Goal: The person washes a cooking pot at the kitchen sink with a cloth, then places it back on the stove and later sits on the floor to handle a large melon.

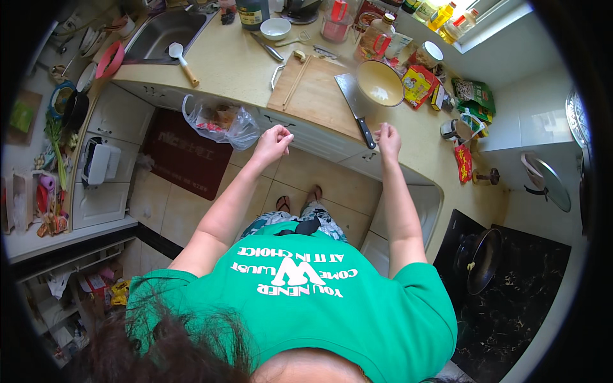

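Note:
My left hand (pixel 274 144) hovers before the counter's front edge, its fingers curled against the thumb. Nothing shows in its grasp. My right hand (pixel 389 139) is beside the black handle of a cleaver (pixel 351 103), fingers bent; whether they touch the handle is hard to see. That cleaver lies across the right side of a wooden cutting board (pixel 318 98), its handle reaching past the board's edge. On the board's left part rest thin wooden chopsticks (pixel 298 81). A piece of ginger (pixel 300 55) sits at the far corner. Right of the blade stands a cream bowl (pixel 380 82).
A plastic bag (pixel 234 127) hangs from the counter front at left. Behind the board are a knife (pixel 267 47), a peeler (pixel 296 39) and a white bowl (pixel 275 28). The sink (pixel 165 36) is far left. A frying pan (pixel 483 261) stands on the black cooktop (pixel 527 277) at right.

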Available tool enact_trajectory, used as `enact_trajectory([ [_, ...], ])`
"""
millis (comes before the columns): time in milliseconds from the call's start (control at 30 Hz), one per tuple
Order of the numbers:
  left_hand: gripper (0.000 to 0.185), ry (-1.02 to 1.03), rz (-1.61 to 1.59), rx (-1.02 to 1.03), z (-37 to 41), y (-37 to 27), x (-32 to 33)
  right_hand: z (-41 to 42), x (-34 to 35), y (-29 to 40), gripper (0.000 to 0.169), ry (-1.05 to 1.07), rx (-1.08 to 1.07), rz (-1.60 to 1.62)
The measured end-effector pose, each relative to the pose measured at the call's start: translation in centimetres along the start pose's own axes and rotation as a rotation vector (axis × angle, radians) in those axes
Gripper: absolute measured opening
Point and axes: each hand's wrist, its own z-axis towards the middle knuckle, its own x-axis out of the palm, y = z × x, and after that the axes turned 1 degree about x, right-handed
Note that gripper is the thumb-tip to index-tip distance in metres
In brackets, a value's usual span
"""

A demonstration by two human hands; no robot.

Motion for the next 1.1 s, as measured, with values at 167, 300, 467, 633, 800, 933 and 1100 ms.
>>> enact_trajectory([
  [167,0.017,-0.004,0.017,-0.025,1.7,0.2,-0.6,6.8,0.4,0.4,0.037,-0.029,0.257,-0.011],
  [300,0.02,-0.051,-0.048,-0.045,3.8,-1.0,-0.8,9.7,1.7,0.0,0.042,-0.011,0.432,0.136],
  [467,0.022,-0.074,-0.042,-0.066,6.5,-2.4,-0.4,10.9,1.8,-2.5,0.021,0.027,0.277,0.124],
  [633,0.026,-0.085,-0.032,-0.074,8.2,-2.3,0.4,10.0,2.5,-0.6,0.018,0.049,0.073,0.251],
  [800,0.042,-0.061,-0.298,-0.13,9.7,-2.1,-0.3,9.5,7.7,2.4,0.021,0.334,-0.051,0.011],
  [933,0.051,-0.139,-0.352,-0.108,9.7,-2.3,-2.7,7.1,14.6,5.8,0.027,0.501,-0.138,-0.057],
  [1100,0.019,-0.241,-0.472,-0.163,10.3,1.3,-8.2,4.1,21.3,9.8,0.031,0.664,-0.122,-0.077],
])
